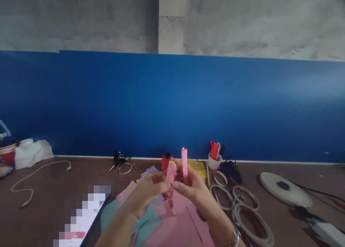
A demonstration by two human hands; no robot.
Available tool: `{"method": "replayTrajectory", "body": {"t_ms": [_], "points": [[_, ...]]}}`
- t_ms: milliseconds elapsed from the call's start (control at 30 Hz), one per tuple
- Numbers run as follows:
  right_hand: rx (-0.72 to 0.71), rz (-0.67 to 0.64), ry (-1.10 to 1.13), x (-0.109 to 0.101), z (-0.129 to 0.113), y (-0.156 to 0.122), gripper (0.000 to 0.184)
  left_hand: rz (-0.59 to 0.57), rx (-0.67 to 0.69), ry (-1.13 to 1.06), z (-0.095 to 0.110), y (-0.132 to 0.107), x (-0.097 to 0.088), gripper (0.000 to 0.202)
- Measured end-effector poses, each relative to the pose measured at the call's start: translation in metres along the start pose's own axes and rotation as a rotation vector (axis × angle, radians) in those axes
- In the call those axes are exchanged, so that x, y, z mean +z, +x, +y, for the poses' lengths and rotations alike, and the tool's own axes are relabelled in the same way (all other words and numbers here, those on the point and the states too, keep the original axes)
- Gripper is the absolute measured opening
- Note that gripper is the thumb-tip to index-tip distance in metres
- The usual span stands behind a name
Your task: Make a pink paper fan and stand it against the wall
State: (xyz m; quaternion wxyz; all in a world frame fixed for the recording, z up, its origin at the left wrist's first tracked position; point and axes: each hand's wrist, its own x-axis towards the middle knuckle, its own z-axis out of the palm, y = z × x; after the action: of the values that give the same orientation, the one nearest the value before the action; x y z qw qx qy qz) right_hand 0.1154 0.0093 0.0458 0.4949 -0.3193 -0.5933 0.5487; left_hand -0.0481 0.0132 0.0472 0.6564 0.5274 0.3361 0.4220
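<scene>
My left hand [152, 189] is closed on a folded pink paper piece [170, 175] with a bit of yellow at its top. My right hand [192, 186] has its fingers round a narrow pink paper strip [184, 162] that stands upright, and its thumb touches the folded piece near its lower end. Whether the two pink parts join is hidden by my fingers. Below the hands, a jagged reddish-pink part [169, 195] hangs down. Large pink sheets [172, 229] and teal sheets [149, 220] lie overlapping on the table under my wrists.
A red roll [167, 160] and yellow paper [198, 168] lie behind my hands. To the right are a white cup [215, 162] of tools, several tape rings [253, 223] and a round white disc [285, 189]. A phone or tablet [86, 218], keys [120, 160] and a cable [40, 168] lie left.
</scene>
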Motion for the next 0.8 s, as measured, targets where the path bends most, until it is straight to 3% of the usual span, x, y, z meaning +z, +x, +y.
{"method": "replayTrajectory", "body": {"t_ms": [67,233,467,600,733,800], "points": [[0.021,0.009,0.029,-0.009,0.003,0.001,0.046,-0.041,0.062,-0.057,-0.003,0.003,0.002,0.026],[-0.045,0.234,0.003,-0.029,0.004,0.003,0.035,-0.083,0.24,-0.163,-0.014,0.014,0.012,0.064],[0.012,0.205,-0.042,-0.021,0.0,0.006,0.032,-0.067,0.181,-0.325,-0.013,0.009,0.008,0.051],[0.002,0.361,-0.012,-0.024,0.006,0.008,0.032,-0.002,0.254,-0.387,-0.011,0.007,-0.003,0.052],[-0.084,0.573,0.168,-0.036,0.014,0.013,0.03,0.108,0.23,-0.2,-0.034,0.017,-0.011,0.055],[-0.138,0.665,0.239,-0.045,0.016,0.015,0.032,0.06,0.118,0.047,-0.052,0.024,-0.017,0.056]]}}
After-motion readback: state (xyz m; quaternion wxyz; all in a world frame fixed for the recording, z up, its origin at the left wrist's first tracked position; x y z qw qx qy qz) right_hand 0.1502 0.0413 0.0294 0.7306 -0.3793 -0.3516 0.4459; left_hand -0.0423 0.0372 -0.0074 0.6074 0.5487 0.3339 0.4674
